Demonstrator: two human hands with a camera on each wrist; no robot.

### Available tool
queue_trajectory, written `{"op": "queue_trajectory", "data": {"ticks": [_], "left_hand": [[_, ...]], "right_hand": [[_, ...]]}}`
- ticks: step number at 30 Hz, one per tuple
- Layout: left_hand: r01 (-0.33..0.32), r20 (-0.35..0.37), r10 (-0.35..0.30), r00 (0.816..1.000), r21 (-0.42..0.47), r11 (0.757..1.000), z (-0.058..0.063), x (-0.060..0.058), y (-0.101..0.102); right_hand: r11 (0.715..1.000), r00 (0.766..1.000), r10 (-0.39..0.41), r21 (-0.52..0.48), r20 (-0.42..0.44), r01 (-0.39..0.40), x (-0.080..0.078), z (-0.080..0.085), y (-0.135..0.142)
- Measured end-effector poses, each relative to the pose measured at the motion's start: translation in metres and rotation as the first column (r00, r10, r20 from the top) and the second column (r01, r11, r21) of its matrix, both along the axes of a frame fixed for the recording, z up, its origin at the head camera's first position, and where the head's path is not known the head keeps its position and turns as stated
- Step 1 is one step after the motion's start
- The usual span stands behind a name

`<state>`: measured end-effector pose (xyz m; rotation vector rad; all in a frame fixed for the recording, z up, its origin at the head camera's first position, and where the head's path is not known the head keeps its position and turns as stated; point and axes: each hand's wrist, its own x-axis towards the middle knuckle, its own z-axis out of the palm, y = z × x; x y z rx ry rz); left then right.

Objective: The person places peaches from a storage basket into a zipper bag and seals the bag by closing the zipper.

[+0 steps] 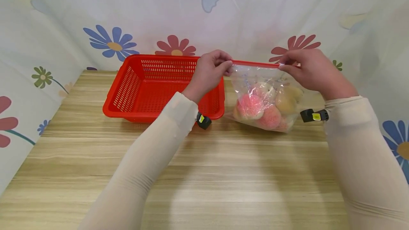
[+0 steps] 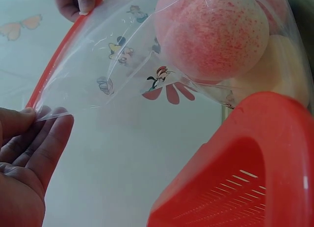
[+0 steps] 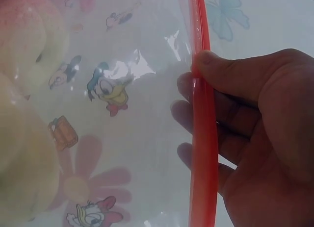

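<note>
A clear zip bag [image 1: 255, 77] with a red top strip and cartoon prints stands on the table, holding several pink and white peaches [image 1: 250, 105] and pale yellow fruit [image 1: 287, 98] whose kind I cannot tell. My left hand [image 1: 209, 72] pinches the left end of the strip between thumb and fingers. Farther right along the strip, my right hand [image 1: 308, 68] pinches it, thumb on one side and fingers behind, as the right wrist view shows. In the left wrist view, the peach [image 2: 216, 36] presses against the clear film.
A red plastic basket [image 1: 115, 95] with slotted walls stands left of the bag, partly behind my left forearm. The wood-grain table [image 1: 223, 176] reaches back to a white cloth [image 1: 255, 17] printed with flowers and a butterfly.
</note>
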<state>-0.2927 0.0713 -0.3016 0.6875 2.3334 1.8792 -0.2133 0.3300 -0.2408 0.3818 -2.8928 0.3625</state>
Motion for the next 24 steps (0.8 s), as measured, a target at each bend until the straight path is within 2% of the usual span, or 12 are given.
{"op": "queue_trajectory", "data": {"ticks": [6,17,24], "left_hand": [[0.002,0.011,-0.002,1.000,0.001,1.000,0.000,0.000,-0.001],[0.001,0.025,-0.002,1.000,0.014,1.000,0.000,0.001,-0.001],[-0.003,0.036,0.003,0.999,0.008,1.000,-0.001,0.002,-0.002]], "right_hand": [[1.000,1.000,-0.004,-0.006,-0.010,0.004,0.003,-0.001,0.006],[0.997,0.997,-0.075,-0.001,0.030,0.075,0.009,-0.001,0.015],[0.997,0.997,-0.075,-0.013,0.017,0.075,0.013,-0.002,0.022]]}}
